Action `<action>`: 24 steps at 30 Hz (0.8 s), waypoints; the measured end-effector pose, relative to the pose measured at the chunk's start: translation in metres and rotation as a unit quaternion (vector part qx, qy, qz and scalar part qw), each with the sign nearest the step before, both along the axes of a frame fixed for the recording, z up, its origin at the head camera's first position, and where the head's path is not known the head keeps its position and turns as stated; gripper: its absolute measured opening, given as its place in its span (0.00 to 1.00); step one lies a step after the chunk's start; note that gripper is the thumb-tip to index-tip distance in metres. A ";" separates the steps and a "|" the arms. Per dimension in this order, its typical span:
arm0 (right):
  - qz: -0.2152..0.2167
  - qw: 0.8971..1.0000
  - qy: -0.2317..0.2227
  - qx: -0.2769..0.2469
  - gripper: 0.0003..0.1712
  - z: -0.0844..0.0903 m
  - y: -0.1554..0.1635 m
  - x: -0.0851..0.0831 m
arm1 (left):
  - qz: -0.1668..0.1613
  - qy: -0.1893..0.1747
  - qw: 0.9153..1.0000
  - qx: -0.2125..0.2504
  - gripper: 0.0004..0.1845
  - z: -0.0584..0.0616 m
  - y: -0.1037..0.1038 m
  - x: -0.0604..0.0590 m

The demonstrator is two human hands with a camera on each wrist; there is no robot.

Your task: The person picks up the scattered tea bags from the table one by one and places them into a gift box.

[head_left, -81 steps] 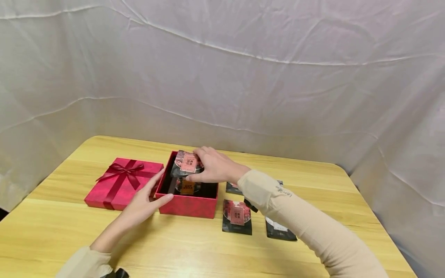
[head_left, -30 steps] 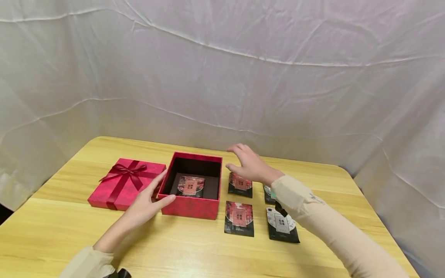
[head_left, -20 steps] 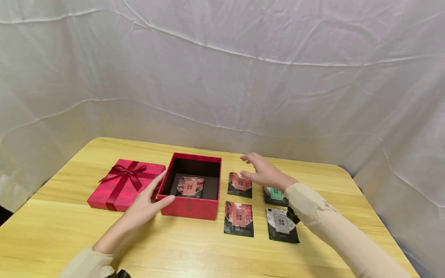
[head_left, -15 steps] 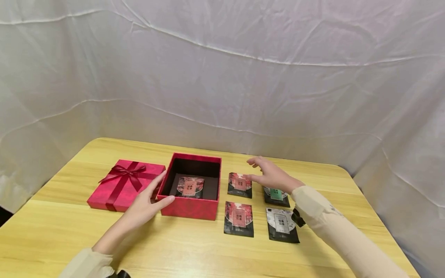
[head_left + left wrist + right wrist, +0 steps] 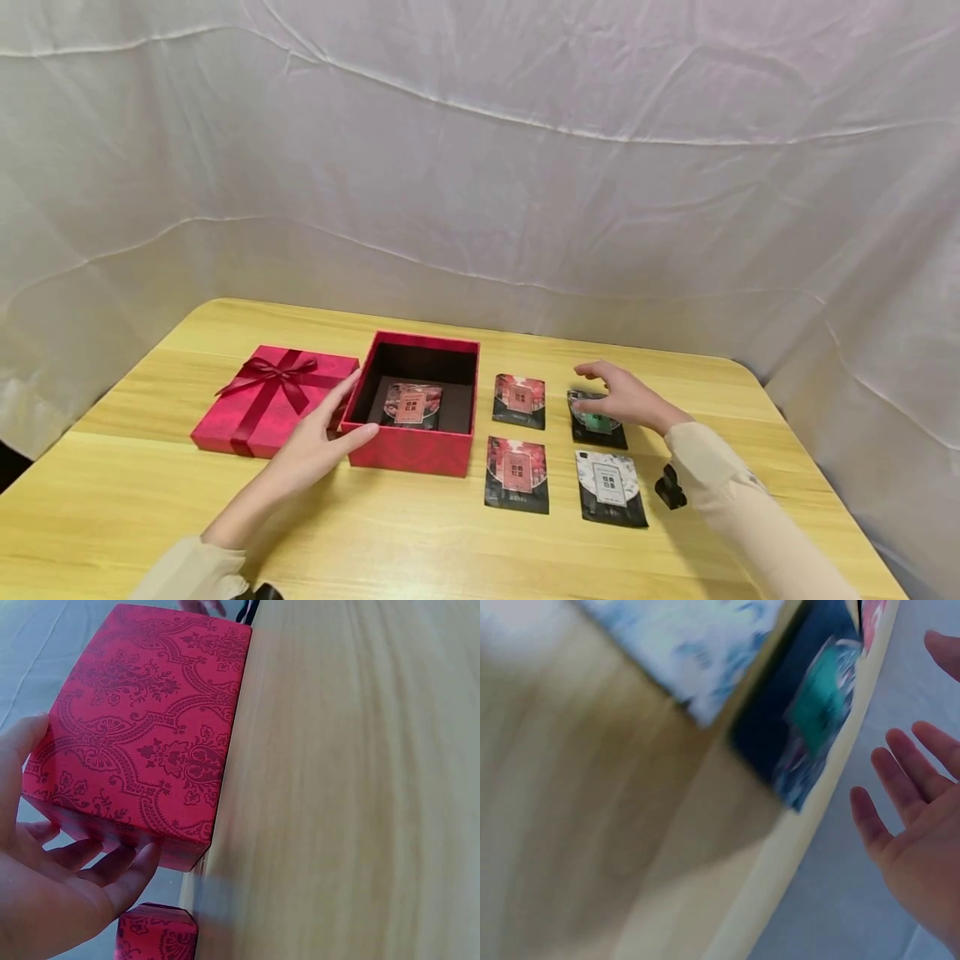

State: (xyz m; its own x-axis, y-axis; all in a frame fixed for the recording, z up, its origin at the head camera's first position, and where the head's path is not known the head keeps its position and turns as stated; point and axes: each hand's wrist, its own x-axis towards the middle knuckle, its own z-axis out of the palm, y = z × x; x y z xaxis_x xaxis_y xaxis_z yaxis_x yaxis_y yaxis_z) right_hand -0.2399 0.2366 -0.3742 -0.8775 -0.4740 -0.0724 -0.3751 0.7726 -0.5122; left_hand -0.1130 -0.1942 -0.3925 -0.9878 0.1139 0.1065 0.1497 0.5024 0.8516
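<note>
My left hand (image 5: 318, 437) rests at the near left corner of a red box (image 5: 408, 452), thumb at the front rim and fingers along its left side. In the left wrist view those fingers touch the patterned red box (image 5: 150, 727). Inside the box lies a pink-labelled tea packet (image 5: 412, 407) on a dark floor. My right hand (image 5: 626, 398) hovers over a green-labelled tea packet (image 5: 598, 432), fingers spread and holding nothing. The right wrist view shows the spread right hand (image 5: 922, 810) apart from the green-labelled packet (image 5: 817, 705).
The red lid (image 5: 262, 400) with its ribbon bow lies left of the box. To the right are two pink-labelled packets, one at the back (image 5: 519, 402) and one nearer (image 5: 517, 475), plus a white-labelled packet (image 5: 611, 489). A pale curtain (image 5: 480, 208) hangs behind the wooden table (image 5: 420, 542).
A pink-labelled packet earlier held by my right hand now lies in the box. Empty, that hand has moved right, past the back pink packet, to over the green-labelled one. The left hand stays put.
</note>
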 end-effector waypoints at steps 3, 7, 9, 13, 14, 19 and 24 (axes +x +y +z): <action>-0.007 1.000 -0.013 -0.001 0.40 -0.004 0.009 0.001 | 0.000 -0.001 1.000 0.003 0.43 0.000 0.000 0.000; -0.007 1.000 -0.020 -0.002 0.43 -0.009 0.018 0.002 | 0.000 -0.005 1.000 0.006 0.43 0.000 0.000 0.001; -0.006 1.000 -0.019 -0.008 0.44 -0.012 0.021 0.002 | 0.000 -0.006 1.000 0.008 0.43 0.000 0.000 0.001; -0.008 1.000 -0.013 -0.011 0.46 -0.016 0.028 0.004 | 0.000 -0.008 1.000 0.011 0.43 0.000 0.000 0.001; -0.008 1.000 -0.015 -0.011 0.46 -0.016 0.029 0.005 | 0.000 -0.007 1.000 0.010 0.43 0.001 0.000 0.001; -0.014 0.999 -0.034 -0.005 0.50 -0.018 0.035 0.008 | -0.001 -0.005 1.000 0.008 0.43 0.001 0.001 0.001; -0.011 0.999 -0.041 0.003 0.53 -0.021 0.039 0.010 | -0.003 -0.002 1.000 0.009 0.43 0.002 0.001 0.001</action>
